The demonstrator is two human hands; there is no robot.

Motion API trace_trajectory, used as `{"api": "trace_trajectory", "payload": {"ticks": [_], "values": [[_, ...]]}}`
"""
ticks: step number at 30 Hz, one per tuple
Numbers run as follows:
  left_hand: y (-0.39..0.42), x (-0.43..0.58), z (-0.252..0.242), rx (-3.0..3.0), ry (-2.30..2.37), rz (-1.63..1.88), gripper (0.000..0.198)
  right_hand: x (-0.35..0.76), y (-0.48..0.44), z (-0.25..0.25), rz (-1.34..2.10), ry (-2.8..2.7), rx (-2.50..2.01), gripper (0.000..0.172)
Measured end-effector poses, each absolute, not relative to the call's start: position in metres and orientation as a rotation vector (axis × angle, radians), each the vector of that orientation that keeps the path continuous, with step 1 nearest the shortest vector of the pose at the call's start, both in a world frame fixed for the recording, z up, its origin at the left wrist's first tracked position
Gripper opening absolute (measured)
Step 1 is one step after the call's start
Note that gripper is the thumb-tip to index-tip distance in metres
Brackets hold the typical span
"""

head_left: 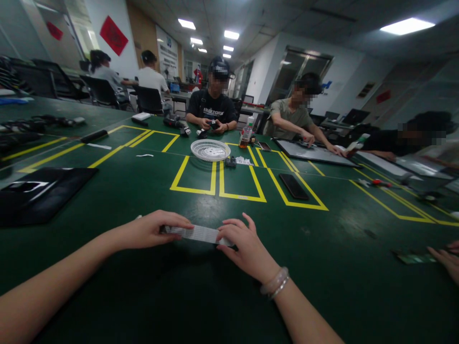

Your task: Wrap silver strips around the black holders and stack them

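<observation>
A narrow, whitish strip [201, 233] with fine rows of marks across its face is stretched sideways between my hands, low over the green table. I cannot make out exactly what kind of thing it is. My left hand [156, 230] is closed on its left end, thumb and fingers pinching it. At the other end my right hand [244, 246] grips it between thumb and fingers, with a finger or two raised off it. Both ends are partly hidden by my fingers.
Beyond my hands lie yellow tape outlines, a white round basket [210, 150] and a black phone [293, 186]. A dark flat panel [46, 193] lies left. A bottle [246, 135] stands farther back. At the right edge another person's hand [446, 263] is by a green board [416, 258].
</observation>
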State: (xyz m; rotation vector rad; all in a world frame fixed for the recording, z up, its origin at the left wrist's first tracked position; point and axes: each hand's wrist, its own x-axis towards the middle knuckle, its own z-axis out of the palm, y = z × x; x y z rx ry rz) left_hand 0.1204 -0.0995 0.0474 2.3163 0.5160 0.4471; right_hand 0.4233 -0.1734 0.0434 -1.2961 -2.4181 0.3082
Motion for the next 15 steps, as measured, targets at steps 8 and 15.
{"api": "trace_trajectory", "payload": {"ticks": [8,15], "values": [[-0.078,0.093,0.058,2.130,0.959,0.377,0.042,0.432,-0.167,0.042,0.189,-2.303,-1.295,0.012],[-0.030,-0.028,0.043,2.013,1.977,0.657,0.079,0.441,-0.160,0.041,0.129,-1.898,-1.302,0.014]]}}
